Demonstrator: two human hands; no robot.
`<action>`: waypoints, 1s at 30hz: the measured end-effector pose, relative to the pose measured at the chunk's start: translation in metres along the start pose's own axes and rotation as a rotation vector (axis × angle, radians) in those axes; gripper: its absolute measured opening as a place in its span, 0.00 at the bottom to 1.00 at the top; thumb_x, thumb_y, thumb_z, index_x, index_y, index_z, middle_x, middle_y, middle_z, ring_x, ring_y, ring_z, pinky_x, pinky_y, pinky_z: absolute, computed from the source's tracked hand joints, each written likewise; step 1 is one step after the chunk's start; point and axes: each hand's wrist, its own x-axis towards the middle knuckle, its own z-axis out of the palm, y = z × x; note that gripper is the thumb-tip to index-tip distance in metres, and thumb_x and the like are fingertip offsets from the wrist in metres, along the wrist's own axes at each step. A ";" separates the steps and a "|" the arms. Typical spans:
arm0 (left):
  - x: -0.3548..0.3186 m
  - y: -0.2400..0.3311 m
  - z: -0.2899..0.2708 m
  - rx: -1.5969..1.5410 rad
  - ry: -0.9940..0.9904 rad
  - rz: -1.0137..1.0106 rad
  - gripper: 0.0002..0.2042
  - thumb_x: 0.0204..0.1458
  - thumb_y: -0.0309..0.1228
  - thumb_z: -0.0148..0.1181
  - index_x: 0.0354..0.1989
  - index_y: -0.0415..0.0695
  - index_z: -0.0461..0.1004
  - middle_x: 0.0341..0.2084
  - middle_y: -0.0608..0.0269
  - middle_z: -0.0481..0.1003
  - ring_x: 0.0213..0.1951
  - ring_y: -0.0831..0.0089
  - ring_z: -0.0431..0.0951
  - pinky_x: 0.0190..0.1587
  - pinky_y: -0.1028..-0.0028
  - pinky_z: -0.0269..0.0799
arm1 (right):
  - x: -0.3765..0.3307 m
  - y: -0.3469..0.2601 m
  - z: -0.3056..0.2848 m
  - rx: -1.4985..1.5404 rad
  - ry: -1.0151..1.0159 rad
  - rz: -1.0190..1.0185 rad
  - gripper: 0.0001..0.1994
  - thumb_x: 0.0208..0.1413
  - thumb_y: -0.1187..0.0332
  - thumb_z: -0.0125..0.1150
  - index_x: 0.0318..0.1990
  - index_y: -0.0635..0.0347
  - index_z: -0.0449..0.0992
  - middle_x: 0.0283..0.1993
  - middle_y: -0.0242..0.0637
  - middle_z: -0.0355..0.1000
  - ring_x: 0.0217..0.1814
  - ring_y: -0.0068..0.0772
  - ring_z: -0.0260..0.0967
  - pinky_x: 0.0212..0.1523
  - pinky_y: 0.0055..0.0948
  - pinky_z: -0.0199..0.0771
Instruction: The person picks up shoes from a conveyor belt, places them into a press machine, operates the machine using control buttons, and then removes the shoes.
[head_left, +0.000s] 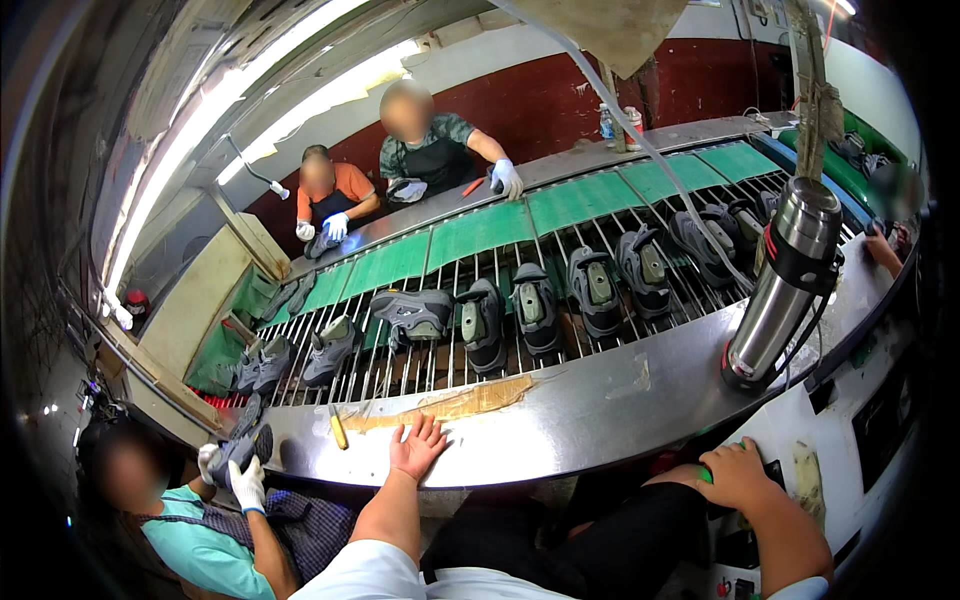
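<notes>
My left hand [418,447] lies palm up at the near edge of the steel counter [575,420], fingers spread and holding nothing. Just beyond it, a strip of brown tape [470,402] is stuck to the metal. To its left lies a tool with a yellow handle [339,432]. At the lower right, my right hand [738,475] is curled over a small green object [706,474] beside my knee; most of that object is hidden under the fingers. Ahead of both hands, several grey shoes stand on the conveyor rods, among them an upright shoe [535,310].
A tall steel thermos [785,285] stands on the counter at right. Green mats [480,232] line the conveyor's far side. Two gloved co-workers [430,150] are across it. A co-worker [205,540] at left holds a shoe [243,457]. A white machine [830,440] is at right.
</notes>
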 end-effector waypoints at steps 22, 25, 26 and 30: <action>-0.004 0.008 0.003 0.029 -0.045 -0.089 0.25 0.59 0.50 0.38 0.59 0.48 0.63 0.59 0.57 0.64 0.59 0.55 0.63 0.62 0.44 0.49 | 0.018 0.002 -0.038 0.337 0.660 0.225 0.05 0.38 0.77 0.61 0.22 0.57 0.71 0.20 0.33 0.69 0.22 0.36 0.63 0.33 0.34 0.60; -0.005 0.009 0.005 0.032 -0.033 -0.080 0.26 0.58 0.51 0.39 0.58 0.47 0.63 0.58 0.55 0.64 0.58 0.53 0.63 0.61 0.44 0.50 | 0.022 0.006 -0.038 0.429 0.634 0.270 0.04 0.39 0.78 0.61 0.23 0.59 0.71 0.19 0.32 0.67 0.20 0.29 0.63 0.30 0.28 0.61; -0.005 0.007 0.009 0.041 -0.031 -0.082 0.27 0.57 0.52 0.40 0.58 0.47 0.63 0.57 0.54 0.65 0.58 0.53 0.64 0.61 0.44 0.51 | 0.021 0.008 -0.040 0.555 0.590 0.342 0.04 0.41 0.78 0.60 0.24 0.60 0.72 0.18 0.30 0.66 0.20 0.25 0.62 0.28 0.26 0.61; 0.027 0.020 0.028 -0.056 -0.015 0.269 0.26 0.53 0.50 0.49 0.54 0.44 0.63 0.48 0.54 0.69 0.51 0.55 0.69 0.53 0.50 0.65 | 0.025 0.028 -0.036 0.985 0.574 0.399 0.02 0.46 0.79 0.57 0.25 0.63 0.72 0.19 0.26 0.64 0.21 0.14 0.59 0.24 0.17 0.58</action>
